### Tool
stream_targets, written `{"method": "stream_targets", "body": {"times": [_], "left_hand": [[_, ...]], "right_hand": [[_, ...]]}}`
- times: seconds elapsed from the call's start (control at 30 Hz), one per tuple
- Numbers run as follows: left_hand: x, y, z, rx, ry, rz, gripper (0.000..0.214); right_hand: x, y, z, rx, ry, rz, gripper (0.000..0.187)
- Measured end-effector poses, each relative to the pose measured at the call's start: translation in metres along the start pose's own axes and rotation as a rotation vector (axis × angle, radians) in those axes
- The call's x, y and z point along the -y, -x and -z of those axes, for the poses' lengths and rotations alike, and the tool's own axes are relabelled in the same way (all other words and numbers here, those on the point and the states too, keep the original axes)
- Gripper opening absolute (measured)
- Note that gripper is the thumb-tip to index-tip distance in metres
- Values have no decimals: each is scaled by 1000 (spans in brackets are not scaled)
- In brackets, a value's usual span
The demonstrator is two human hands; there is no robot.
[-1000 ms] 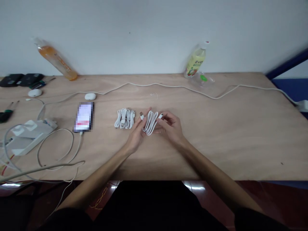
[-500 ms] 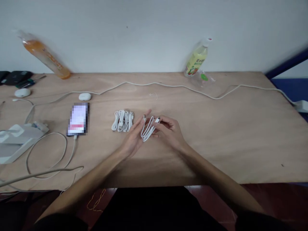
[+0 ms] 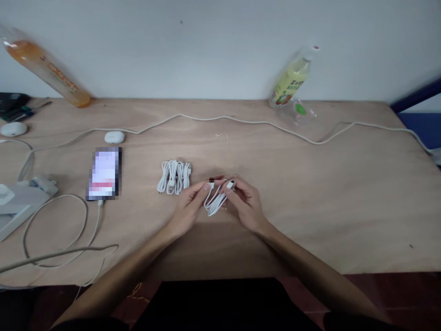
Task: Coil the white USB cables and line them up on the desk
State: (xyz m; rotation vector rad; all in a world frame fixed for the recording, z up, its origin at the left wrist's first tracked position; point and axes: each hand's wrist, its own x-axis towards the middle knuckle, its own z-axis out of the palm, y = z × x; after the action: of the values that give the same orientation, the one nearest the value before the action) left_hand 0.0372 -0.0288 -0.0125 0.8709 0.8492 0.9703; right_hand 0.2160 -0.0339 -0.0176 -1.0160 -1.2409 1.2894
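Both my hands hold one white folded cable (image 3: 215,200) just above the wooden table (image 3: 344,193), near its middle. My left hand (image 3: 189,207) pinches the end with the dark USB plug. My right hand (image 3: 245,204) pinches the other end with its small white plug. The cable's loops hang between the two hands. A second white cable bundle (image 3: 174,176) lies on the table just left of my left hand, apart from it.
A phone (image 3: 103,173) with a charging lead lies at the left. A long white cord (image 3: 241,121) snakes across the back. Two bottles, one orange (image 3: 48,72) and one yellow-green (image 3: 291,79), lean on the wall. A white earbud case (image 3: 114,137) sits behind the phone.
My hands have drawn closer to me with the cable, and its loops are pulled tighter together. The view has shifted right and down.
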Motion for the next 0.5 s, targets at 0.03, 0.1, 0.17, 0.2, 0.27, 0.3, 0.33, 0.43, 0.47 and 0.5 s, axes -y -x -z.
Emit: {"method": "stream_targets", "body": {"times": [0.03, 0.1, 0.17, 0.2, 0.27, 0.3, 0.33, 0.43, 0.47, 0.5], "left_hand": [[1, 0, 0, 25, 25, 16, 48], [2, 0, 1, 67, 74, 41, 52], [3, -1, 2, 75, 73, 51, 50], [3, -1, 3, 71, 54, 53, 48], [2, -2, 5, 49, -15, 39, 43], [0, -2, 6, 32, -57, 24, 39], [-2, -2, 6, 9, -110, -8, 34], [-6, -3, 6, 5, -223, -72, 23], [-7, -3, 5, 7, -240, -86, 22], [-7, -3, 5, 2, -249, -98, 21]], "right_hand": [[-1, 1, 0, -2, 1, 3, 29], [-4, 3, 0, 4, -8, -18, 30], [-8, 4, -1, 15, -25, -55, 31], [-9, 4, -1, 21, -32, -71, 32], [-13, 4, -2, 29, -47, -101, 35], [-14, 4, -1, 34, -50, -115, 37], [-15, 3, -1, 41, -47, -125, 39], [-17, 1, 0, 66, 6, -118, 43], [-17, 0, 1, 76, 34, -107, 43], [-16, -1, 1, 88, 57, -96, 44]]}}
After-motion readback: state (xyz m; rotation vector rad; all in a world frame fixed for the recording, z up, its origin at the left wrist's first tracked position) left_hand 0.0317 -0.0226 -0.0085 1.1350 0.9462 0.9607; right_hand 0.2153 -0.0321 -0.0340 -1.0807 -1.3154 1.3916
